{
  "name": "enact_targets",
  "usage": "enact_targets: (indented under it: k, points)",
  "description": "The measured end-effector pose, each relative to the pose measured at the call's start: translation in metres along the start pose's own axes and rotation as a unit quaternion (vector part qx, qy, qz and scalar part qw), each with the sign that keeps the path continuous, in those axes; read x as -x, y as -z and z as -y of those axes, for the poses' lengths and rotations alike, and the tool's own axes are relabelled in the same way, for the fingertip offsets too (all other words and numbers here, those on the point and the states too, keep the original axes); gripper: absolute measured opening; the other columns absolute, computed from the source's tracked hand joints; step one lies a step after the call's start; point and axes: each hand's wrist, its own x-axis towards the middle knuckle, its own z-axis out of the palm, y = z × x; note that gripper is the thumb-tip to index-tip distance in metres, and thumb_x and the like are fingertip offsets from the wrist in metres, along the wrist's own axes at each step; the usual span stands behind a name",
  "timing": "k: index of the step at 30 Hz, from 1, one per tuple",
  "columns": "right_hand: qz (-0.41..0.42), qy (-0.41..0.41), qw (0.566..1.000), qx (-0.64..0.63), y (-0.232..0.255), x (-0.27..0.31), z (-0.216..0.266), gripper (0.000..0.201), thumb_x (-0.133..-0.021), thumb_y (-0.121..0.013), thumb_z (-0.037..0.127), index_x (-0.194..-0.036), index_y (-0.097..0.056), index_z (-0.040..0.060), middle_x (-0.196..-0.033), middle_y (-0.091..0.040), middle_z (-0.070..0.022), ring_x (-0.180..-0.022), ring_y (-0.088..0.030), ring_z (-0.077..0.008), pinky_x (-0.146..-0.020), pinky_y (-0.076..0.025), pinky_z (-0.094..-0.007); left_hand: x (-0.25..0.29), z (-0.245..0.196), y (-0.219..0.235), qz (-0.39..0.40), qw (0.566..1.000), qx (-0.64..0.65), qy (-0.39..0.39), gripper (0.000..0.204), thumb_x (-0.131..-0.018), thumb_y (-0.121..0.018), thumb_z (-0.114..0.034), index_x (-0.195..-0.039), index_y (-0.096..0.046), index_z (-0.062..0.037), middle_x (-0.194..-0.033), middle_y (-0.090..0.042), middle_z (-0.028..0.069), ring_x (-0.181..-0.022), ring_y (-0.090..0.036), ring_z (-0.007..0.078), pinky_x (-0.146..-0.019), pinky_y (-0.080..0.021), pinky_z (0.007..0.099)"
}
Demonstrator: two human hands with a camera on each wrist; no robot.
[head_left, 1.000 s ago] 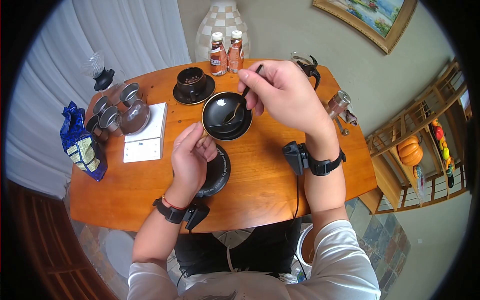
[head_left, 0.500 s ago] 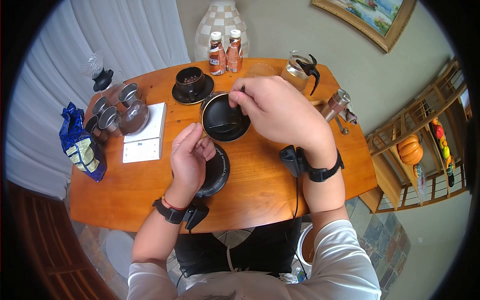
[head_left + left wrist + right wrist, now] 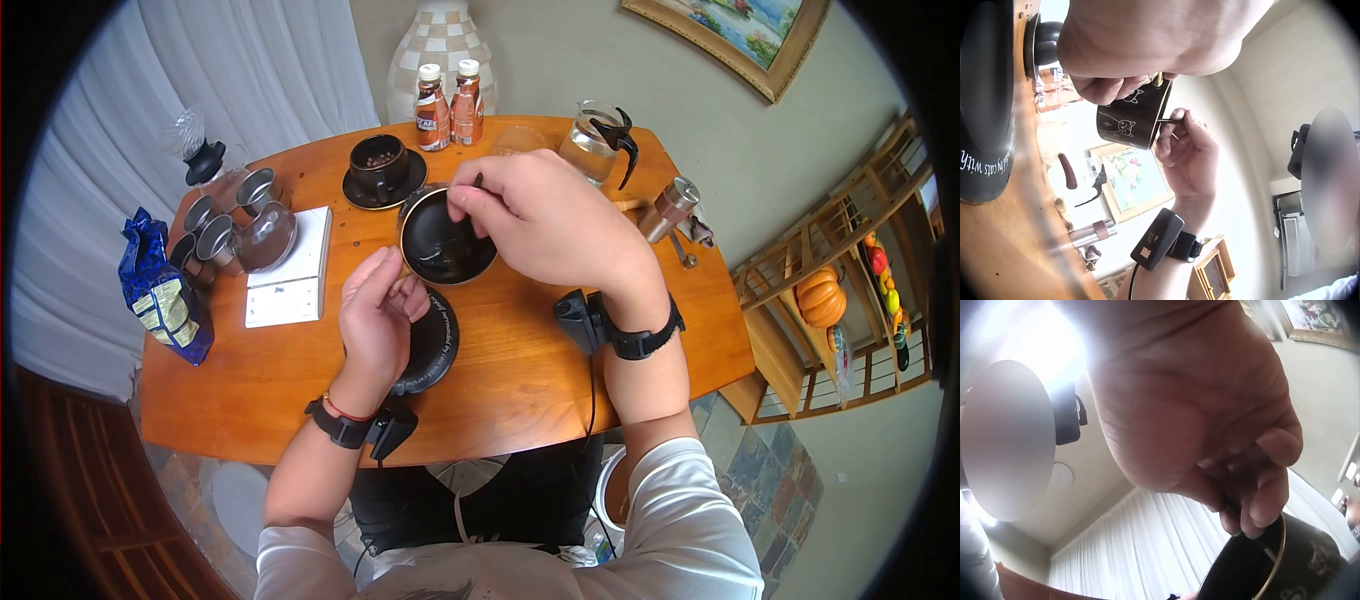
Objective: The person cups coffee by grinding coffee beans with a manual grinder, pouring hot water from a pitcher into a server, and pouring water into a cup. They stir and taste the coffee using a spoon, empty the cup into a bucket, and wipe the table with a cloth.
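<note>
My left hand (image 3: 375,315) grips the gold handle of a black cup (image 3: 432,245) with a gold rim, held up over the table. White cat drawings show on the cup's outer wall in the left wrist view. My right hand (image 3: 560,215) pinches a thin dark-handled spoon (image 3: 1171,120) over the rim, its lower part reaching inside the cup. Dark liquid or a dark glossy inside shows there; I cannot tell which. Below the left hand lies a round black plate (image 3: 438,350) with white lettering on its edge.
Behind stands a black cup of coffee beans (image 3: 382,160) on a saucer, with two bottles (image 3: 450,108) beyond. Rightward are a glass pot (image 3: 588,145) and a hand grinder (image 3: 672,208). Metal cups (image 3: 218,235), a glass server (image 3: 268,238), a white scale (image 3: 290,295) and a blue bag (image 3: 165,290) stand left.
My right hand has moved down and to the left, lowering the spoon into the cup. The spoon's gold end, seen earlier, is now hidden in the head view. The left hand barely moved.
</note>
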Motion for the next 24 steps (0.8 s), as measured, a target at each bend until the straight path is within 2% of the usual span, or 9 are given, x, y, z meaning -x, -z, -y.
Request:
enact_targets:
  k: [4, 9, 13, 15, 16, 18, 19, 22, 24]
  points:
    - [-0.041, 0.034, 0.998, 0.041, -0.004, 0.0, -0.006, 0.023, -0.097, -0.057, 0.018, -0.095, -0.072, 0.0022, -0.084, -0.07, -0.0211, -0.083, -0.069, -0.0413, -0.077, -0.054, -0.0475, 0.0, 0.001, 0.0, 0.001, 1.0, -0.006, 0.001, 0.027, -0.105, -0.049, -0.021, -0.079, -0.045, -0.0123, -0.069, -0.038, -0.0022, -0.057, -0.035, 0.0118, -0.056, -0.029, 0.028]
    - [0.022, 0.085, 0.995, -0.048, -0.014, -0.003, -0.007, 0.022, -0.098, -0.055, 0.017, -0.098, -0.073, 0.0033, -0.086, -0.071, -0.0225, -0.084, -0.069, -0.0417, -0.077, -0.055, -0.0479, 0.0, -0.002, -0.003, -0.009, 1.0, 0.004, 0.012, 0.027, -0.105, -0.05, -0.022, -0.08, -0.046, -0.0128, -0.069, -0.039, -0.0025, -0.057, -0.035, 0.0113, -0.055, -0.029, 0.0276]
    - [0.041, 0.015, 0.997, 0.069, -0.001, 0.001, -0.005, 0.019, -0.097, -0.057, 0.012, -0.099, -0.071, -0.0018, -0.085, -0.071, -0.0203, -0.081, -0.07, -0.0366, -0.075, -0.055, -0.0407, -0.001, -0.005, -0.006, -0.033, 0.996, 0.0, 0.077, 0.032, -0.106, -0.05, -0.028, -0.078, -0.044, -0.0145, -0.067, -0.037, -0.0031, -0.056, -0.034, 0.0102, -0.053, -0.028, 0.0259]
    - [-0.021, 0.004, 0.992, 0.127, -0.001, 0.001, -0.01, 0.02, -0.097, -0.057, 0.012, -0.1, -0.071, -0.0014, -0.088, -0.071, -0.0213, -0.085, -0.07, -0.0384, -0.077, -0.055, -0.0428, -0.002, -0.003, -0.008, -0.045, 0.992, -0.02, 0.117, 0.039, -0.108, -0.049, -0.035, -0.075, -0.041, -0.0157, -0.065, -0.037, -0.0034, -0.054, -0.034, 0.0098, -0.051, -0.028, 0.0256]
    - [-0.021, 0.004, 0.992, 0.127, -0.003, -0.001, -0.013, 0.02, -0.097, -0.057, 0.012, -0.1, -0.071, -0.0014, -0.088, -0.071, -0.0213, -0.085, -0.07, -0.0384, -0.077, -0.055, -0.0428, -0.002, -0.002, -0.007, -0.045, 0.992, -0.02, 0.118, 0.039, -0.108, -0.049, -0.035, -0.075, -0.041, -0.0157, -0.065, -0.037, -0.0034, -0.054, -0.034, 0.0098, -0.051, -0.028, 0.0256]
    - [-0.068, 0.019, 0.991, 0.115, -0.008, -0.004, -0.02, 0.023, -0.097, -0.055, 0.016, -0.093, -0.073, 0.0016, -0.086, -0.07, -0.0242, -0.085, -0.068, -0.0431, -0.078, -0.054, -0.0508, -0.003, 0.0, -0.006, -0.039, 0.989, -0.045, 0.132, 0.042, -0.108, -0.05, -0.037, -0.073, -0.039, -0.016, -0.064, -0.038, -0.0032, -0.053, -0.033, 0.0097, -0.049, -0.028, 0.0259]
    - [-0.069, 0.018, 0.991, 0.115, -0.009, -0.005, -0.021, 0.023, -0.097, -0.055, 0.016, -0.093, -0.073, 0.0016, -0.086, -0.07, -0.0242, -0.085, -0.068, -0.0431, -0.078, -0.054, -0.0508, -0.003, 0.0, -0.006, -0.038, 0.989, -0.045, 0.132, 0.042, -0.108, -0.05, -0.037, -0.073, -0.039, -0.016, -0.064, -0.038, -0.0032, -0.053, -0.033, 0.0097, -0.049, -0.028, 0.0259]
    - [-0.036, 0.038, 0.996, 0.071, -0.011, -0.008, -0.02, 0.024, -0.097, -0.055, 0.016, -0.092, -0.073, 0.0012, -0.086, -0.07, -0.0242, -0.085, -0.068, -0.0431, -0.078, -0.054, -0.0506, -0.003, -0.003, -0.006, -0.04, 0.989, -0.038, 0.137, 0.045, -0.108, -0.05, -0.038, -0.071, -0.039, -0.016, -0.064, -0.038, -0.003, -0.052, -0.033, 0.0098, -0.048, -0.027, 0.0259]
    - [0.021, 0.042, 0.999, 0.008, -0.01, -0.007, -0.017, 0.021, -0.098, -0.057, 0.013, -0.097, -0.072, -0.0015, -0.086, -0.071, -0.021, -0.084, -0.069, -0.0392, -0.076, -0.055, -0.0442, -0.003, -0.004, -0.006, -0.048, 0.988, -0.037, 0.143, 0.045, -0.108, -0.049, -0.039, -0.072, -0.039, -0.0158, -0.064, -0.038, -0.0029, -0.052, -0.033, 0.0099, -0.048, -0.027, 0.0253]
